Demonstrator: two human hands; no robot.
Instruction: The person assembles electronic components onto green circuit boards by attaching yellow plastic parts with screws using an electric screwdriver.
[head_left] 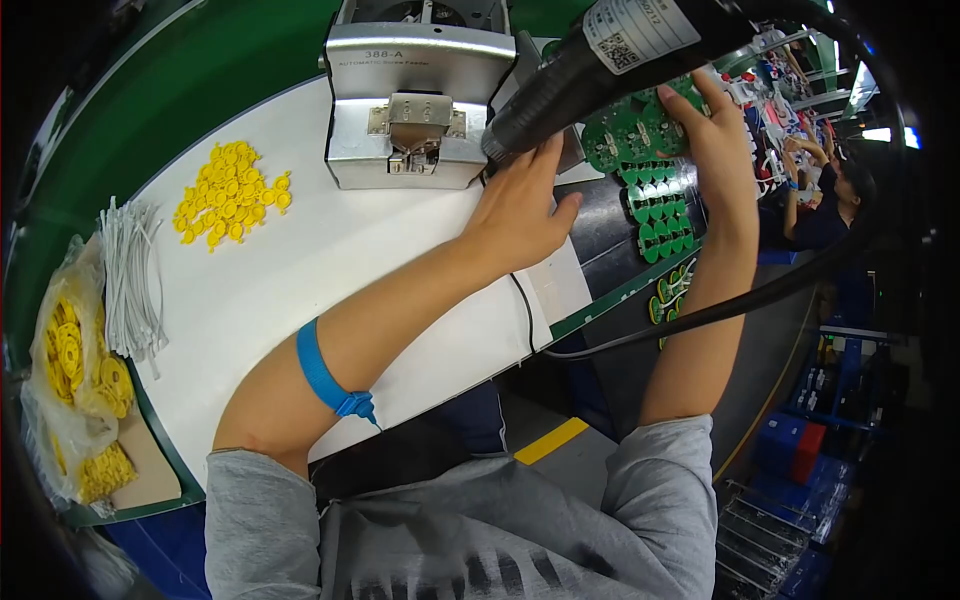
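Note:
My right hand (718, 140) grips the edge of a green circuit board panel (625, 135), its thumb and fingers on the board at the upper right. My left hand (515, 215) reaches forward with fingers stretched and thumb apart. Its fingertips pass behind a black electric screwdriver (560, 90), which hangs slantwise and hides them along with part of the panel. Left of these fingers stands a silver screw feeder (410, 110) on the white work surface (390, 240). More round green boards (660, 225) lie in rows on a dark surface, between my forearms.
Loose yellow plastic parts (232, 195) are heaped at the left. Beside them lie white cable ties (130, 280) and a clear bag (70, 370) of yellow pieces. A black cable (720, 300) loops across my right forearm. Another person (835, 195) sits at the far right.

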